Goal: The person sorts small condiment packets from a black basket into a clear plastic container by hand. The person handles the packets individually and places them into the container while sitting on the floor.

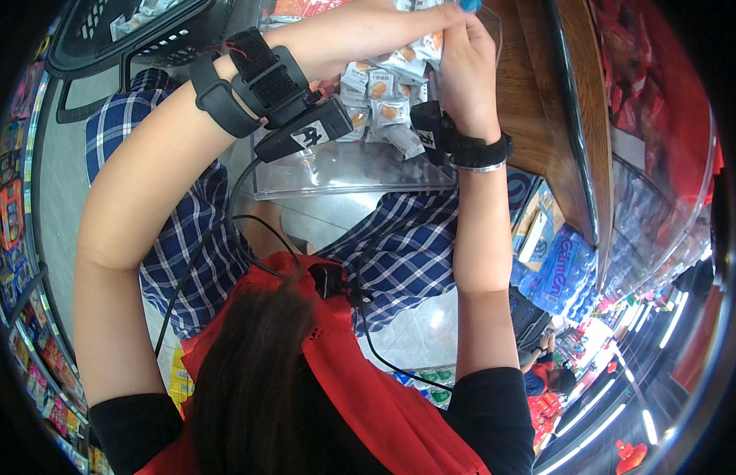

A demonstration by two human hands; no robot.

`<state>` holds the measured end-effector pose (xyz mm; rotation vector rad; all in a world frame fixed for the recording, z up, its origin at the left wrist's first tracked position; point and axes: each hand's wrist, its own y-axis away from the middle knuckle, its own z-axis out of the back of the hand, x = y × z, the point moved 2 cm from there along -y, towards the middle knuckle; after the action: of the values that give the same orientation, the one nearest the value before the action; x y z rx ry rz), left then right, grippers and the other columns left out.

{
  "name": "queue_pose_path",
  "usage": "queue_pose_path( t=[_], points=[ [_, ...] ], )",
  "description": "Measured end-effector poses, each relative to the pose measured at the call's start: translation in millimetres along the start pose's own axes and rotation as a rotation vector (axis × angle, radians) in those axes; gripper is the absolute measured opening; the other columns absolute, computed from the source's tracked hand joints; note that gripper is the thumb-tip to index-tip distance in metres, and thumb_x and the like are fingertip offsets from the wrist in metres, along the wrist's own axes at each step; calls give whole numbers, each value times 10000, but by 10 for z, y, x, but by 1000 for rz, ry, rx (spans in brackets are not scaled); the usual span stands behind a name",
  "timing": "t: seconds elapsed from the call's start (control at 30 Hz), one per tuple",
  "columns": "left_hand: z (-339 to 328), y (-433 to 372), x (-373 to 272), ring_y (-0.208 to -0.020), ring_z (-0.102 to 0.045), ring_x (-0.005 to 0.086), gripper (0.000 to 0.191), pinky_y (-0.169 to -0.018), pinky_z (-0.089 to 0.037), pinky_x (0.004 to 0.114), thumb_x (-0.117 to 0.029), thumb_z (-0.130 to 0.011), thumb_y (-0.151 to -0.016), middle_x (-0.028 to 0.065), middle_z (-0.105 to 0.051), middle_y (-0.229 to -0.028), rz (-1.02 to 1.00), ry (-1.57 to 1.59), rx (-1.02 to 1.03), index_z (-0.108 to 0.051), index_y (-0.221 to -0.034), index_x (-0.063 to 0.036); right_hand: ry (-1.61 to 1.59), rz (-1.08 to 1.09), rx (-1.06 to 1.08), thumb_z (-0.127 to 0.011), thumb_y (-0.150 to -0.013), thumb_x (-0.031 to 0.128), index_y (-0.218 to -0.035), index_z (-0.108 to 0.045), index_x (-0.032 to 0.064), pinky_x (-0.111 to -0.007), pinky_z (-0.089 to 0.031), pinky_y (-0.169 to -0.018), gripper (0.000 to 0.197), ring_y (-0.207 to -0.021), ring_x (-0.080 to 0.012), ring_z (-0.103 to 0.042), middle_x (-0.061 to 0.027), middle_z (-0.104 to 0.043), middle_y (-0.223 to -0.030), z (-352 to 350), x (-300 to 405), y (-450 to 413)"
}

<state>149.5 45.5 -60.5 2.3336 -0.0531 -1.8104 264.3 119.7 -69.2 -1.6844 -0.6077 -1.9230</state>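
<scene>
At the top edge of the head view, my left hand [426,18] reaches across and meets my right hand [470,65] at the fingertips. A small blue thing [471,5] shows at those fingers; whether either hand grips it cannot be told. Beneath the hands, a clear plastic bin [350,178] holds many small white wrapped packets [392,111] with pictures of baked goods. A red and white package [303,8] lies at the bin's far left. Both wrists wear black straps with small black devices.
A black plastic basket [160,37] with packets stands at upper left. Right of the bin is a wooden fixture [525,89] with a dark rail. Shrink-wrapped bottles [561,270] stand at right, stocked shelves [24,249] at far left. Another person [546,377] is at lower right. Cables hang near my lap.
</scene>
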Motion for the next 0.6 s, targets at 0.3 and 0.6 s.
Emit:
queue_pose_path(
  t=[0.3, 0.6],
  points=[
    [160, -77, 49, -713, -548, 76, 152, -598, -444, 205, -157, -505, -889, 7, -594, -818, -22, 184, 261, -565, -954, -34, 140, -15, 68, -469, -896, 202, -782, -601, 3, -209, -406, -489, 265, -530, -80, -522, -4, -565, -613, 278, -62, -50],
    [391, -38, -153, -671, -588, 98, 67, -561, -471, 208, -74, -547, -850, 40, -619, -784, -125, 524, 198, -594, -867, -28, 1626, -291, 716, -577, -751, 232, -1067, -551, 56, -423, -474, -720, 362, -905, -301, -606, -116, -616, -995, -167, -1061, 266]
  ],
)
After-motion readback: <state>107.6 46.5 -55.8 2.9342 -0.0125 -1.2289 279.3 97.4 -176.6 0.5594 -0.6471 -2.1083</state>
